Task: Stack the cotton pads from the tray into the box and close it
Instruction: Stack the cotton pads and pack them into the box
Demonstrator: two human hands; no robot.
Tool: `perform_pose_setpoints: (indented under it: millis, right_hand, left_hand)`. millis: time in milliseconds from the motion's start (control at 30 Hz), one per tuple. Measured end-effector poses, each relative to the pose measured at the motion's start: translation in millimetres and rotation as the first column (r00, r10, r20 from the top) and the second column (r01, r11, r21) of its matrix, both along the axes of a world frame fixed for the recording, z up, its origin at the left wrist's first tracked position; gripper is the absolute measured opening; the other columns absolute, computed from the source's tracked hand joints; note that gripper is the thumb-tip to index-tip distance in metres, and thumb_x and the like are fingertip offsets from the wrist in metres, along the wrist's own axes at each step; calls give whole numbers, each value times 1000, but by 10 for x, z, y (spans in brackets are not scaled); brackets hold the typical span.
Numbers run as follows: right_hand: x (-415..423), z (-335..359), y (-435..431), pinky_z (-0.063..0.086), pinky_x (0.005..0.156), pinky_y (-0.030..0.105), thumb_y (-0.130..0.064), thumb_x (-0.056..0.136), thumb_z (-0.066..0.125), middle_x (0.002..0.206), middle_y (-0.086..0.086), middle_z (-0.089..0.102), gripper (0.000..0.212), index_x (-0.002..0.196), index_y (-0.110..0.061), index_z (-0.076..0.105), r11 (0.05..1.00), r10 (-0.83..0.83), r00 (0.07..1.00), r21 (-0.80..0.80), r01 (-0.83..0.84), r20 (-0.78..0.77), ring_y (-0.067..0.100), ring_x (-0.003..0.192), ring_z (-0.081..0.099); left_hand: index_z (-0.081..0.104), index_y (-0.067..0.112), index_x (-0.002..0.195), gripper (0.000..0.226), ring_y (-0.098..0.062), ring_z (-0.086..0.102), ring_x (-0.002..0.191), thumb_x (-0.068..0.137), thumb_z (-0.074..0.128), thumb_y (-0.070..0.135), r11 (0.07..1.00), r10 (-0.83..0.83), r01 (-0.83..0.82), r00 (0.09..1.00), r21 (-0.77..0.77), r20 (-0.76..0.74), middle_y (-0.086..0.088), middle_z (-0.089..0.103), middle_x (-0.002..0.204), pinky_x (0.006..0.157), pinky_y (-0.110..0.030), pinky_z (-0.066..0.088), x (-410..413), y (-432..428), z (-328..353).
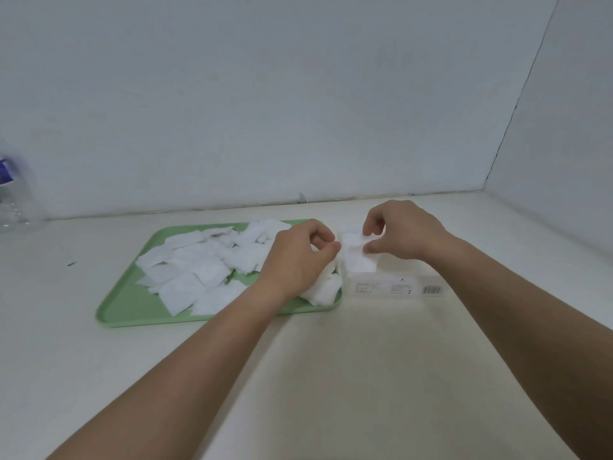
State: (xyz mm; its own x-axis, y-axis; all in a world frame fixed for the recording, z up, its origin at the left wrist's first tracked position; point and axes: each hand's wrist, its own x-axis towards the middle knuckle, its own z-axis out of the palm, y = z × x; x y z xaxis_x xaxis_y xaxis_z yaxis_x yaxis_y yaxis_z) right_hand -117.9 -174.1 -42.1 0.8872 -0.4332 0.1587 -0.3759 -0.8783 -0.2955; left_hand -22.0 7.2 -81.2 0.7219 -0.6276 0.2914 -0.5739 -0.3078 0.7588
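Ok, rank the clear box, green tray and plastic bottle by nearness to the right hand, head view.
1. Clear box, just below the right hand pinching cotton pads.
2. Green tray, to its left.
3. Plastic bottle, far left by the wall.

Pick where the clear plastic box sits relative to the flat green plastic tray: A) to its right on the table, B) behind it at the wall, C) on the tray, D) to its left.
A: the clear plastic box lies on the white table, just off the right edge of the green tray.
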Motion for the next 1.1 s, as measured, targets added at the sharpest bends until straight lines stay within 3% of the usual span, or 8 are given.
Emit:
perform_pose_setpoints:
  millis: [233, 333, 533, 633, 833, 933, 1000, 1100]
  right_hand:
    - [12, 231, 385, 51, 68, 28, -27, 78, 78, 84, -11, 67, 10, 81, -30, 69, 985, 94, 969, 123, -125, 230, 4, 71, 60]
    - [98, 179, 659, 51, 70, 26, -16, 84, 69, 83, -15, 68, 13, 87, -29, 72, 963, 224, 955, 108, -248, 196, -1, 69, 59]
    - [295, -130, 945, 37, 75, 31, -12, 82, 60, 108, -6, 63, 33, 110, -28, 65, 891, 161, 937, -364, -273, -310, 20, 99, 59]
    - [337, -230, 966, 30, 76, 32, -11, 78, 61, 100, -3, 60, 29, 102, -26, 65, 820, 87, 947, -518, -245, -310, 21, 94, 54]
    - [361, -303, 890, 28, 71, 32, -6, 84, 57, 99, -3, 57, 28, 101, -26, 67, 755, 97, 969, -618, -220, -226, 21, 90, 48]
    - [310, -195, 868, 36, 74, 32, -18, 91, 56, 104, -5, 60, 18, 103, -27, 66, 862, 170, 980, -466, -199, -104, 21, 95, 55]
    - [253, -107, 859, 47, 77, 35, -24, 92, 56, 102, -7, 65, 12, 99, -27, 65, 963, 201, 977, -199, -184, 67, 19, 92, 61]
    - [216, -37, 870, 52, 68, 29, -19, 90, 59, 91, -11, 67, 10, 90, -28, 63, 958, 149, 922, 178, -224, 357, 12, 81, 64]
  left_hand:
    - [71, 27, 88, 3, 9, 54, 62, 90, 69, 27, 996, 63, -62, 998, -67, 14, 14, 68, 83, 59, -11, 38, 168, 356, 93]
    - [73, 26, 87, 7, 10, 56, 65, 89, 68, 21, 992, 100, -102, 995, -76, -24, 13, 68, 81, 64, -18, 40, 258, 543, 64]
    - [73, 24, 89, 9, 3, 58, 68, 89, 67, 18, 986, 142, -149, 986, -79, -87, 11, 68, 82, 67, -21, 41, 355, 827, -39]
    - [74, 25, 89, 9, -3, 61, 77, 89, 67, 19, 983, 146, -155, 985, -95, -93, 11, 69, 84, 69, -21, 42, 397, 884, -66]
    - [74, 26, 89, 9, 6, 54, 62, 89, 67, 20, 980, 143, -157, 983, -125, -112, 14, 66, 80, 59, -9, 40, 419, 876, -55]
    - [73, 26, 88, 9, 6, 52, 58, 90, 67, 20, 978, 133, -150, 984, -142, -122, 14, 65, 78, 60, -12, 39, 399, 847, -44]
    - [72, 27, 88, 8, 2, 52, 58, 90, 68, 21, 977, 114, -135, 985, -165, -131, 14, 66, 80, 63, -16, 41, 379, 825, -45]
    - [72, 27, 95, 5, -3, 63, 81, 92, 68, 25, 967, 42, -78, 988, -244, -148, 15, 72, 92, 72, -12, 45, 331, 790, -33]
